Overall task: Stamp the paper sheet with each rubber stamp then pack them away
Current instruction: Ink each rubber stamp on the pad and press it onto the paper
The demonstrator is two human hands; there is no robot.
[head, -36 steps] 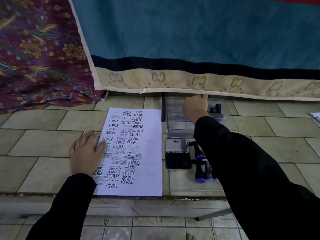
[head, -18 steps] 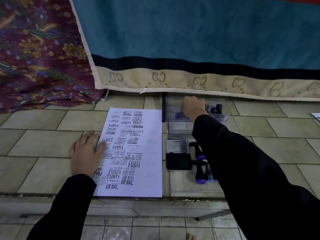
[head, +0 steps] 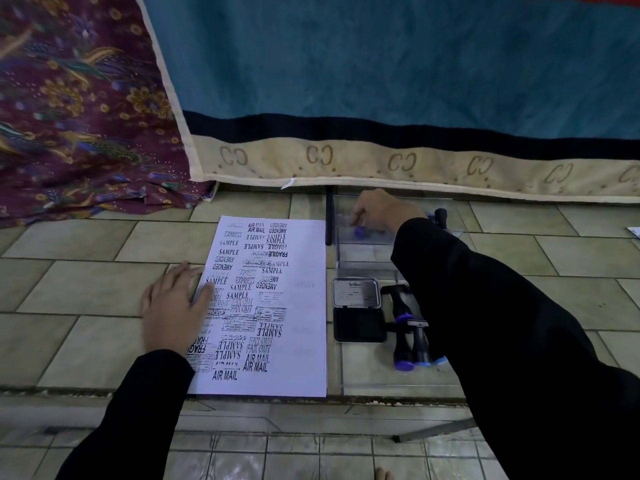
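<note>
Single head-worn wide-angle view, looking forward and down from close above a tiled ledge (head: 104, 289), both sleeved arms entering from the bottom edge, hanging cloth (head: 381, 64) filling the top.

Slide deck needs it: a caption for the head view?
Left hand steadies the stamped paper while right hand reaches into the clear box.

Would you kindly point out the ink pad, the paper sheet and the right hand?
ink pad (head: 359, 323), head view, on its dark inked surface.
paper sheet (head: 304, 362), head view, blank right margin.
right hand (head: 381, 211), head view, back of hand.
</note>
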